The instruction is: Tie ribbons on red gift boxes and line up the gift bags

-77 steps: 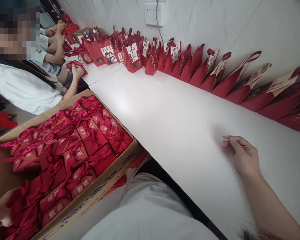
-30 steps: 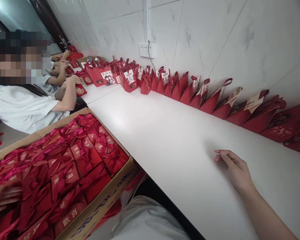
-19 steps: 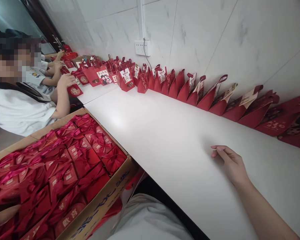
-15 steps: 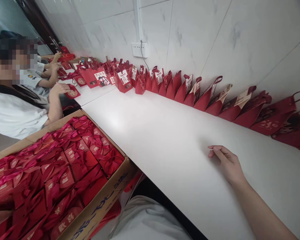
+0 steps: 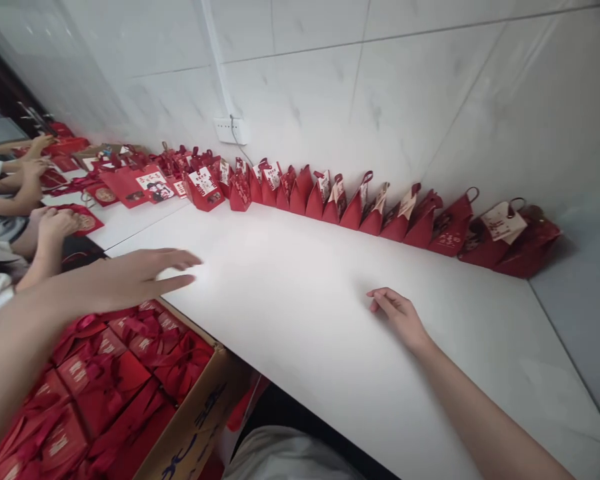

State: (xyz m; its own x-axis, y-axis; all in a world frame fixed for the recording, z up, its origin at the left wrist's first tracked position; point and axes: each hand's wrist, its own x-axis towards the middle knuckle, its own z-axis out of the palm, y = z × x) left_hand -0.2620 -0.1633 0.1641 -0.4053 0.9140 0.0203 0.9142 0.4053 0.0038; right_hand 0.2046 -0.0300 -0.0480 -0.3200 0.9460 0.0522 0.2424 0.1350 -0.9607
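Observation:
My left hand point(image 5: 145, 277) reaches over the near left part of the white table point(image 5: 290, 300), with thumb and fingers apart and nothing between them. Below my left forearm is an open cardboard box point(image 5: 195, 407) packed with red gift boxes point(image 5: 125, 373) tied with dark red ribbons. My right hand point(image 5: 397, 313) is low over the table, thumb and fingertips pressed together, with nothing visible in them. Beyond both hands, red gift bags point(image 5: 353, 213) with loop handles stand in a row along the wall, several bearing pale printed cards point(image 5: 503, 223).
Other people's hands point(image 5: 55, 230) work at the left, one pair holding a red item with a round gold print point(image 5: 85, 219). More red bags point(image 5: 130, 187) crowd the far left table. A socket strip point(image 5: 231, 130) with a cable is on the tiled wall.
My left hand has come up from the box at lower left to over the table. The view has turned right, showing the row's right end. My right hand keeps its pinched shape.

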